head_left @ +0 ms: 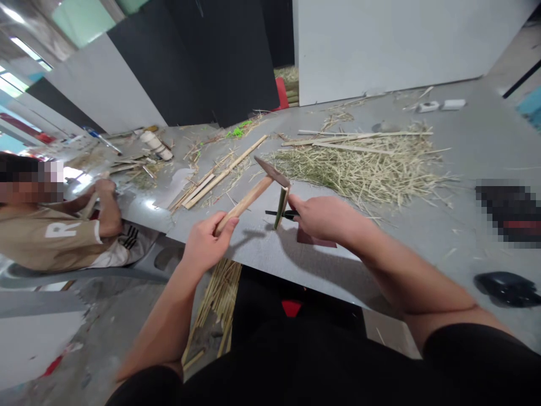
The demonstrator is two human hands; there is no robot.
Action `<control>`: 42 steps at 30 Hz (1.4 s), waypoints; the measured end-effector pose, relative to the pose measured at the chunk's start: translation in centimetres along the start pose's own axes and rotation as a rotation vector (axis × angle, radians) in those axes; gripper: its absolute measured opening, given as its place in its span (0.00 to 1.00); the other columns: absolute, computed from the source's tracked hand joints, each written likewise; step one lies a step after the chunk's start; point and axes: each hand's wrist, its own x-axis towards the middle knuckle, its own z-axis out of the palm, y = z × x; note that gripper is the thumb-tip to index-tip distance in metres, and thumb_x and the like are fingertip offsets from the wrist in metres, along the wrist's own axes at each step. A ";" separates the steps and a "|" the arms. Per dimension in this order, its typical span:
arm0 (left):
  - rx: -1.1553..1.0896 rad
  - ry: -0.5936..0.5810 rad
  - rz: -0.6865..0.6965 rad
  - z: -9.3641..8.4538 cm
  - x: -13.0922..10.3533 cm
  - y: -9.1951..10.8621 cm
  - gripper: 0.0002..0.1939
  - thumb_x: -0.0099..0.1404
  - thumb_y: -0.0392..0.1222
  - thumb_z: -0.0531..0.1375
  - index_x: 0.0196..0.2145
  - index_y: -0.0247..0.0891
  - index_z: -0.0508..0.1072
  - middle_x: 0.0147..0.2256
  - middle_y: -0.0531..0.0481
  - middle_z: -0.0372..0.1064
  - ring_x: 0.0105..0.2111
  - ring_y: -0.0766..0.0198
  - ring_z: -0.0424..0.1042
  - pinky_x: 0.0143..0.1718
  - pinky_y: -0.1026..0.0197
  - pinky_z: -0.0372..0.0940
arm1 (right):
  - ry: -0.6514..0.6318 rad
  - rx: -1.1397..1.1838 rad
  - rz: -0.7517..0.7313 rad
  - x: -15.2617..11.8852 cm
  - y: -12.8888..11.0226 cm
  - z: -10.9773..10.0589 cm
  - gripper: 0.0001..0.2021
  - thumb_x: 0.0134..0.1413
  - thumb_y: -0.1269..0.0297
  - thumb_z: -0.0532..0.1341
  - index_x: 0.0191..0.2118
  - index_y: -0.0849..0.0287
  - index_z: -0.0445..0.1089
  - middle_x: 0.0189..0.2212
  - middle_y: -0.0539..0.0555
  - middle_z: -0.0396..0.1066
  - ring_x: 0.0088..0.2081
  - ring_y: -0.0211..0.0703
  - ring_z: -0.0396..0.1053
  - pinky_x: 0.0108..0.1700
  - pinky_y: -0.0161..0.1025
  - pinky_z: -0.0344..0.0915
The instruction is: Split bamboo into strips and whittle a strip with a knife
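My left hand is wrapped round the wooden handle of a hammer. The hammer's rusty head reaches the top end of a short split bamboo piece, which stands roughly upright over the table. My right hand is closed on what looks like a knife. Its dark, narrow blade crosses the bamboo piece, with the tip showing to the left. Fingers of my right hand are close against the bamboo; whether they also grip it is hidden. Beneath this hand lies a flat reddish-brown piece.
Bamboo shavings lie heaped beyond my hands, with long strips to the left. White rolls rest at the back right and a black object at the right. A seated co-worker works on the left. Cut bamboo lies below the table edge.
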 end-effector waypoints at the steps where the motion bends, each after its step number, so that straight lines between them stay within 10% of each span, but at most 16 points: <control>1: -0.002 0.010 -0.005 -0.1 0.0 -0.1 0.25 0.77 0.60 0.59 0.30 0.38 0.71 0.21 0.56 0.56 0.23 0.72 0.55 0.29 0.64 0.52 | 0.004 -0.005 -0.012 0.1 0.1 0.1 0.42 0.64 0.58 0.67 0.79 0.52 0.54 0.43 0.59 0.80 0.38 0.48 0.75 0.39 0.37 0.52; 29: 0.137 0.137 -0.071 -2.2 1.8 -0.9 0.24 0.75 0.64 0.60 0.34 0.40 0.76 0.23 0.55 0.59 0.24 0.71 0.54 0.32 0.62 0.51 | -0.056 -0.005 -0.049 0.7 -0.1 0.3 0.37 0.61 0.62 0.68 0.74 0.51 0.59 0.41 0.59 0.77 0.36 0.44 0.72 0.38 0.36 0.49; 35: 0.180 -0.038 -0.047 -2.1 1.8 0.3 0.24 0.74 0.63 0.61 0.30 0.40 0.71 0.20 0.54 0.59 0.23 0.69 0.54 0.30 0.61 0.48 | -0.058 0.003 -0.049 0.4 -0.2 0.0 0.37 0.60 0.60 0.69 0.73 0.53 0.60 0.41 0.58 0.77 0.36 0.43 0.71 0.38 0.36 0.50; 42: 0.117 0.150 -0.065 -2.9 0.9 0.1 0.27 0.76 0.62 0.59 0.28 0.39 0.64 0.21 0.55 0.55 0.24 0.71 0.53 0.31 0.61 0.50 | -0.055 0.029 -0.051 0.4 -0.5 -0.2 0.32 0.64 0.64 0.64 0.72 0.52 0.61 0.39 0.58 0.75 0.32 0.38 0.65 0.38 0.35 0.49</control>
